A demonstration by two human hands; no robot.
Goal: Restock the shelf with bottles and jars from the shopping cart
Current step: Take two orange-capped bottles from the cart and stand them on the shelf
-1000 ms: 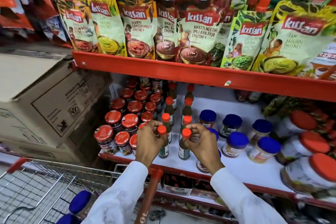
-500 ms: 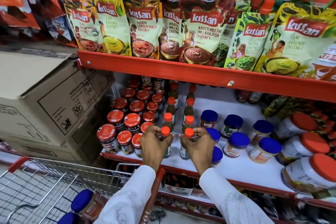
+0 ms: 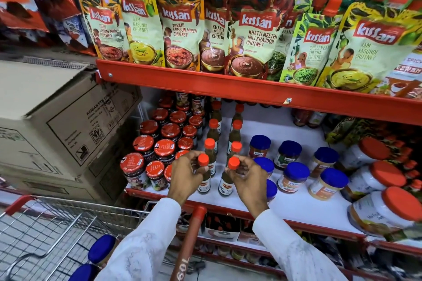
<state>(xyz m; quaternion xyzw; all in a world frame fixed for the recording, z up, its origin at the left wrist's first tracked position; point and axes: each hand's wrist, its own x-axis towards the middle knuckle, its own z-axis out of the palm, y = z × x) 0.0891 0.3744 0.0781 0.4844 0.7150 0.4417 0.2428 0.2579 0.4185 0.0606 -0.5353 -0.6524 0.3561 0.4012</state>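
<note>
Closely, red-lidded jars (image 3: 164,149) and blue-lidded jars (image 3: 296,175) flank both held bottles (image 3: 204,174).

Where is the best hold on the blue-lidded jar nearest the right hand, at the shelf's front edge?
Probably around the blue lid and shoulder of that jar, coming from above and the aisle side. It stands upright at the shelf lip with open space in front, while the right hand and its bottle crowd its left and other jars stand behind it.

Bright, even store light, wide-angle bending at edges, and the right-side jars (image 3: 386,210) look perhaps motion-blurred.
</note>
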